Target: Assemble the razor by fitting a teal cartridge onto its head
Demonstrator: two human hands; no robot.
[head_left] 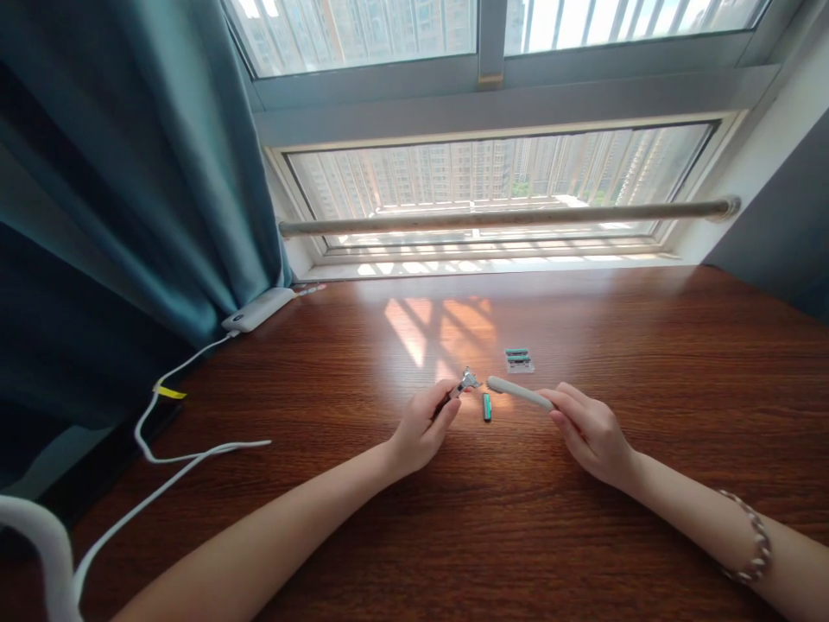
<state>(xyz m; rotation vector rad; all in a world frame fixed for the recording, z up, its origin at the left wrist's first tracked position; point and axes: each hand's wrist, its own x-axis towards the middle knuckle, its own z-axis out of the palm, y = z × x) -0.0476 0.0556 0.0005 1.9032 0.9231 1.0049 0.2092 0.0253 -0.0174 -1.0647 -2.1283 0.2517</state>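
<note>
My left hand [424,425] is closed around the dark handle of a razor [463,383], whose silver head points up and to the right. In my right hand [594,434] is the end of a slim pale grey brush-like stick [522,392]; its rounded tip lies close to the razor head, and I cannot tell whether they touch. A loose green and black razor cartridge [487,407] rests on the table between the hands. Beyond it sits a small clear case [519,361] with green-striped cartridges in it.
The brown wooden table [414,536] reaches to a window with a horizontal rail [505,218]. At the left back lies a white power strip [259,311] beside a blue curtain [161,155]. White cables [146,432] run down the left side.
</note>
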